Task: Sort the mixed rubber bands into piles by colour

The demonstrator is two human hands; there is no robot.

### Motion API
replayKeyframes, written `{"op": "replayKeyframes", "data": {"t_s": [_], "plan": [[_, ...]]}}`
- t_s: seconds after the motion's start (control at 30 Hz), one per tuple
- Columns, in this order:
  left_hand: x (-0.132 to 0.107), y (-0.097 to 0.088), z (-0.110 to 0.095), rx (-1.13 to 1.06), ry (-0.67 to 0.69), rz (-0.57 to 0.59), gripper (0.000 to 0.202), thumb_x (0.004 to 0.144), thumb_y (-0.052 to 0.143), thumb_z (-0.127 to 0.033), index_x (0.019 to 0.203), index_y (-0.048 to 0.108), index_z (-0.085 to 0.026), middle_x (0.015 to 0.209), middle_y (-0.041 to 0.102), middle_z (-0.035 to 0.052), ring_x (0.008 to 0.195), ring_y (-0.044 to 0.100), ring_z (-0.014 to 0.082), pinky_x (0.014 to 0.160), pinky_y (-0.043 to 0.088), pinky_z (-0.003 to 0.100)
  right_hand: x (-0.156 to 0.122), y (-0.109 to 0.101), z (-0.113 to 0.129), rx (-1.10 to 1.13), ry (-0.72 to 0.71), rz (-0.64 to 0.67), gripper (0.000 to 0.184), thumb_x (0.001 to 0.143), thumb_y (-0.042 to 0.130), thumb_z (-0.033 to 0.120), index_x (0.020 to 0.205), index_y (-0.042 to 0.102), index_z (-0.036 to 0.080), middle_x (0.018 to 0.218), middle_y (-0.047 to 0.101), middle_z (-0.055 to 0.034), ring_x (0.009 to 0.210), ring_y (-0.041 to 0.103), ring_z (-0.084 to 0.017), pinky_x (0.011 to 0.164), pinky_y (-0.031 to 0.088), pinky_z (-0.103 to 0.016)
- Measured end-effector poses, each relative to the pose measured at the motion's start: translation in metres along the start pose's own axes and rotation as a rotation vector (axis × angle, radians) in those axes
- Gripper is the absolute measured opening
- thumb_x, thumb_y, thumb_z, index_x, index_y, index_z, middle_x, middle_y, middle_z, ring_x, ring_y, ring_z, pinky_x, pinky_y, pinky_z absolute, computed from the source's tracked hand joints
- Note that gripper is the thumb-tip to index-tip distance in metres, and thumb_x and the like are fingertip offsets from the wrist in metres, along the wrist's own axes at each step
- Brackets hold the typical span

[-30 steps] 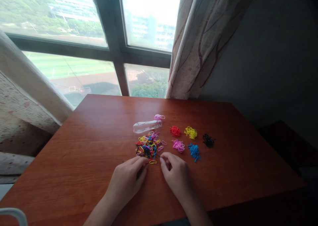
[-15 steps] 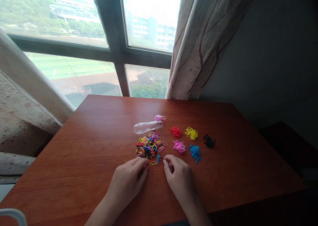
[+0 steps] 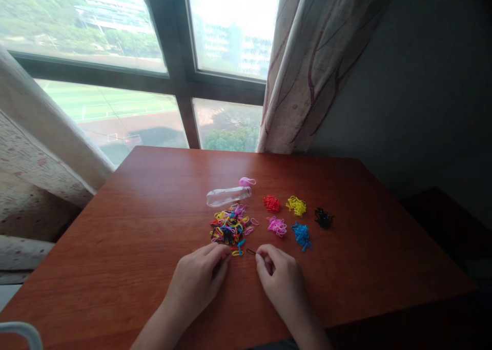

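Bare left hand [image 3: 197,279] and bare right hand [image 3: 282,281], slim fingers, uncovered forearms.

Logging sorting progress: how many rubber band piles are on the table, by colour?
Red pile: 1
Yellow pile: 1
Pink pile: 1
Blue pile: 1
Black pile: 1
Mixed pile: 1
Total: 6

A small dark rubber band [image 3: 250,251] lies flat on the desk, a thin oval loop with one end nipped in the fingertips of the right hand [image 3: 280,278] and the rest poking out to their left. Just beyond both hands sits a loose, tangled heap of mixed bands [image 3: 229,226] in yellow, pink, blue, red and black, its near edge by the fingertips of the left hand [image 3: 196,278].
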State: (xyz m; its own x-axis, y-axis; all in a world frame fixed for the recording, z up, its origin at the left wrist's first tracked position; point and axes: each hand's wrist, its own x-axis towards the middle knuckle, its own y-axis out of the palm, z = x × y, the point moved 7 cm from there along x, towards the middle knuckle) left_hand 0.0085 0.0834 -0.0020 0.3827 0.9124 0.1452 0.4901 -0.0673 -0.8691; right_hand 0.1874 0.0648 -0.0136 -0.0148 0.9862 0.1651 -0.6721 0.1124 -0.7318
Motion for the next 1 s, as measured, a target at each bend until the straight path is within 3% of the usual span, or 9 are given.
{"op": "replayKeyframes", "data": {"t_s": [0.1, 0.2, 0.33, 0.5, 0.77, 1.0], "plan": [[-0.001, 0.001, 0.001, 0.003, 0.005, 0.005, 0.019, 0.095, 0.046, -0.024, 0.095, 0.064, -0.026, 0.094, 0.074, -0.0002, 0.08, 0.07, 0.0171, 0.07, 0.05, 0.025, -0.002, -0.012, -0.005, 0.059, 0.031, -0.06, 0.018, 0.093, 0.051, 0.026, 0.083, 0.065, 0.022, 0.065, 0.062, 0.0012, 0.057, 0.058, -0.014, 0.055, 0.038, -0.022], [-0.001, 0.002, 0.002, 0.009, 0.015, 0.002, 0.018, 0.095, 0.046, -0.025, 0.094, 0.064, -0.026, 0.093, 0.073, -0.0005, 0.079, 0.07, 0.0174, 0.068, 0.049, 0.025, -0.001, -0.04, -0.023, 0.056, 0.083, -0.182, 0.023, 0.094, 0.051, 0.033, 0.084, 0.068, 0.021, 0.065, 0.062, 0.0007, 0.055, 0.057, -0.013, 0.056, 0.042, -0.022], [-0.001, 0.002, 0.003, 0.017, 0.038, -0.02, 0.018, 0.094, 0.046, -0.025, 0.093, 0.064, -0.026, 0.09, 0.073, -0.0005, 0.077, 0.07, 0.0174, 0.064, 0.049, 0.025, 0.005, -0.092, -0.071, -0.076, 0.2, -0.369, 0.03, 0.089, 0.056, 0.046, 0.086, 0.071, 0.02, 0.064, 0.063, -0.0003, 0.055, 0.058, -0.015, 0.055, 0.043, -0.022], [-0.001, 0.001, 0.002, 0.021, 0.05, -0.036, 0.019, 0.095, 0.045, -0.025, 0.093, 0.064, -0.025, 0.09, 0.074, -0.0006, 0.078, 0.071, 0.0171, 0.064, 0.05, 0.024, 0.015, -0.138, -0.134, -0.22, 0.34, -0.468, 0.037, 0.083, 0.056, 0.052, 0.087, 0.072, 0.019, 0.067, 0.067, -0.0036, 0.06, 0.062, -0.019, 0.058, 0.044, -0.026], [0.0, 0.001, 0.003, 0.021, 0.058, -0.045, 0.018, 0.095, 0.046, -0.025, 0.093, 0.064, -0.026, 0.093, 0.074, -0.0011, 0.078, 0.071, 0.0164, 0.064, 0.049, 0.023, 0.024, -0.15, -0.166, -0.275, 0.42, -0.462, 0.037, 0.08, 0.053, 0.051, 0.086, 0.071, 0.02, 0.068, 0.069, -0.0055, 0.06, 0.061, -0.02, 0.056, 0.04, -0.028], [0.0, 0.002, 0.004, 0.02, 0.053, -0.033, 0.018, 0.094, 0.046, -0.025, 0.093, 0.064, -0.026, 0.093, 0.074, -0.0015, 0.079, 0.072, 0.0169, 0.065, 0.05, 0.024, 0.026, -0.153, -0.181, -0.491, 0.521, -0.356, 0.018, 0.081, 0.056, 0.032, 0.082, 0.072, 0.023, 0.071, 0.07, -0.0042, 0.054, 0.054, -0.017, 0.049, 0.029, -0.026]]}}
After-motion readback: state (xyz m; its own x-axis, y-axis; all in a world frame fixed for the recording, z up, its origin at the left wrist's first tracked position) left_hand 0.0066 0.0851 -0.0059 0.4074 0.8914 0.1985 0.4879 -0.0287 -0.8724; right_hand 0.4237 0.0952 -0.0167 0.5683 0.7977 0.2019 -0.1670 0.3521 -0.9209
